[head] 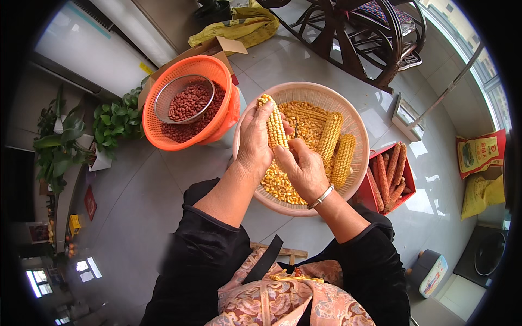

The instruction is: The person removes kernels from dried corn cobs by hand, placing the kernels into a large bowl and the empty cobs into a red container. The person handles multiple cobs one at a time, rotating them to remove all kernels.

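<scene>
My left hand (256, 136) grips a yellow corn cob (275, 126) from its left side, over a round pale pink plastic basket (361, 122). At the cob's lower right, my right hand (304, 167), with a silver bangle at the wrist, is closed around a small dark pointed tool (297, 128); its handle is hidden by the fingers. Inside the basket, whole corn cobs (329, 137) lie on loose corn kernels (283, 185). Another cob (343, 160) rests near the basket's right side.
An orange plastic basket (151, 122) of red beans, with a metal sieve (157, 100) of beans on it, stands at left. Right of the corn is a red box (409, 196) of bare cobs. A dark wooden rocking chair (346, 53) and a long-handled floor tool (408, 120) stand beyond.
</scene>
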